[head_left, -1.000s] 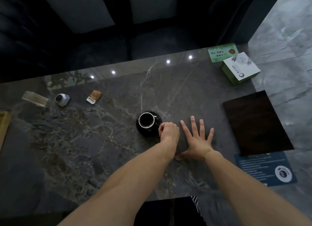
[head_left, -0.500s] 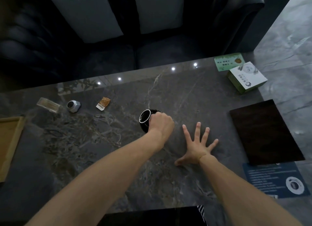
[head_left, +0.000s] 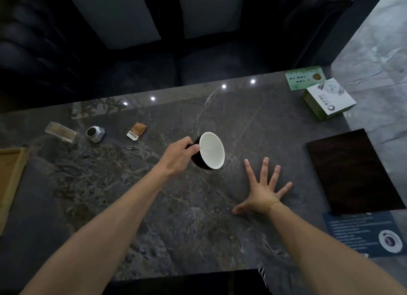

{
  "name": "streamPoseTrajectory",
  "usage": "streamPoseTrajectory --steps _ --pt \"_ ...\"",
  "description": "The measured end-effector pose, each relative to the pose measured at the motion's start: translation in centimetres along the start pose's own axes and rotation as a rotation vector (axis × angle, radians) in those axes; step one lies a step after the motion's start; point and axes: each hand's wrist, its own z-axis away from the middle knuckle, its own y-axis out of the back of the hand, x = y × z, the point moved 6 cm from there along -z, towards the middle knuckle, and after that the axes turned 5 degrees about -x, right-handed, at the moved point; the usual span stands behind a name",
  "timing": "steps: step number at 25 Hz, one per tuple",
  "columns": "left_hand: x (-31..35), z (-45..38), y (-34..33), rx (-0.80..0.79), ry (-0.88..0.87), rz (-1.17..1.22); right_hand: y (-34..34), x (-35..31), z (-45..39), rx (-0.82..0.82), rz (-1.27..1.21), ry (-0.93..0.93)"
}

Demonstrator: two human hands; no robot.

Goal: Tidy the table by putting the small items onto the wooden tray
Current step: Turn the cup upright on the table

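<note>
My left hand (head_left: pixel 179 152) grips a black cup (head_left: pixel 209 151) with a white inside, held above the middle of the marble table and tipped so its mouth faces me. My right hand (head_left: pixel 263 189) lies flat on the table to the right of the cup, fingers spread, holding nothing. The wooden tray (head_left: pixel 12 177) shows partly at the left edge. Behind it on the table lie a clear plastic box (head_left: pixel 60 131), a small silver and black object (head_left: pixel 95 134) and a brown sachet (head_left: pixel 136 130).
A dark wooden board (head_left: pixel 352 171) lies at the right, with a blue leaflet (head_left: pixel 363 233) in front of it. A white and green box (head_left: pixel 328 100) and a green card (head_left: pixel 305 77) sit at the far right corner. A dark sofa stands beyond the table.
My left hand has lifted the cup off the table and tipped it, its white inside now facing me. The right hand stays flat on the table.
</note>
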Motion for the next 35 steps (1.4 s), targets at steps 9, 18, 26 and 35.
streamPoseTrajectory --steps 9,18,26,35 --pt "-4.5 0.3 -2.2 0.040 0.051 0.609 -1.1 1.4 -0.1 0.187 0.154 0.011" --pt "-6.2 0.2 -3.0 0.090 0.079 0.769 -2.0 1.6 0.2 0.460 0.327 -0.018" --pt "-7.5 -0.3 -4.2 0.070 0.099 0.776 -2.0 1.8 0.1 0.510 0.354 -0.030" --pt "-9.9 -1.0 -4.8 -0.041 0.123 0.750 -2.1 1.9 -0.1 0.530 0.348 -0.033"
